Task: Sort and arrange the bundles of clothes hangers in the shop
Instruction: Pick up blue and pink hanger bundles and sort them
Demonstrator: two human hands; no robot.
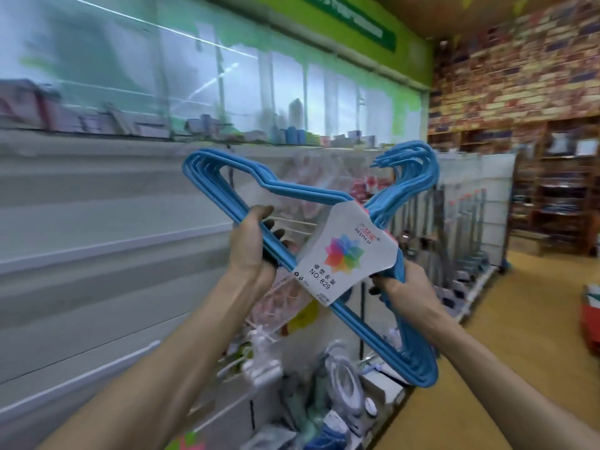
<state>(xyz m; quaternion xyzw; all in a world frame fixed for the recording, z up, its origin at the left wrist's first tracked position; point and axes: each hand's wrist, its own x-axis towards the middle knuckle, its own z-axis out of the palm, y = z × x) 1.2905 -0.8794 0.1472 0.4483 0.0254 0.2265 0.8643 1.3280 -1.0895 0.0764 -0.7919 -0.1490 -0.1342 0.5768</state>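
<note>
Holding a tilted bundle of thin blue hangers (311, 193) with a white paper label (347, 254), the left hand (251, 246) and right hand (394, 285) each curl around it.

You see a bundle of blue hangers (311, 190) with a smooth, slightly glossy coating, wrapped at the centre in a matt white paper label (347, 254) printed in bright colours. At lower centre, goods sit in shiny clear plastic bags (276, 300). The wall at upper right (519, 60) looks like rough brick, and the floor at right (526, 306) is smooth and wood-toned.
</note>
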